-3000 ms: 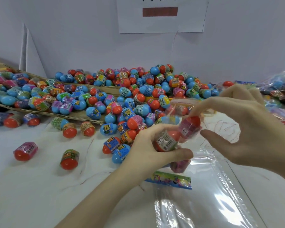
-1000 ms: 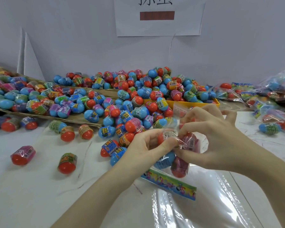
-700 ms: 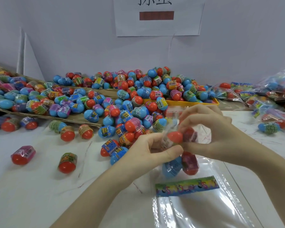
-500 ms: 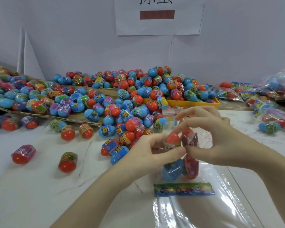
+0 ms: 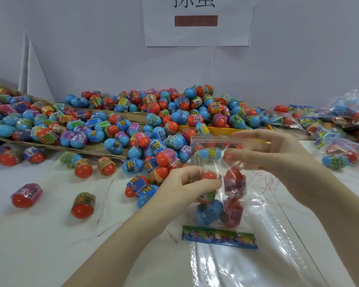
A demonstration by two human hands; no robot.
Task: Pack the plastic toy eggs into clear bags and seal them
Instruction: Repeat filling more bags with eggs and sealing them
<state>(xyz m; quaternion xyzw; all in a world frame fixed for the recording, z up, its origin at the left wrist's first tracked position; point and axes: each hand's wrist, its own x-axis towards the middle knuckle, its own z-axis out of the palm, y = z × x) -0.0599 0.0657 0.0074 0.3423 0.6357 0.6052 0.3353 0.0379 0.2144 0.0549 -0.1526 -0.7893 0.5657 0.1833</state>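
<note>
— So, where's the bag (image 5: 212, 162)?
— Held up at frame centre, just right of the middle, mouth strip at top. Four eggs (image 5: 207, 212) inside: a blue one and a red one low, two more above.

— And the left hand (image 5: 187, 183)?
— Curled round the bag's left side, thumb and fingers pinching an egg through the plastic.

— Right hand (image 5: 278, 154)?
— Up at the bag's top right, fingers bent and pinching the film near the mouth. Blurred, though; exact finger contact hard to tell.

— Below the bag?
— Lying flat on the white table (image 5: 39, 245): a colourful strip (image 5: 219, 237), then more clear bags (image 5: 247, 266) toward lower right.

— Farther out?
— Big egg pile (image 5: 164, 125) across the middle, spilling over cardboard (image 5: 104, 149) at left and a yellow tray (image 5: 224, 129). Loose eggs at lower left. Filled bags (image 5: 340, 125) at the right edge. Paper sign (image 5: 197, 19) on the wall, top centre.
</note>
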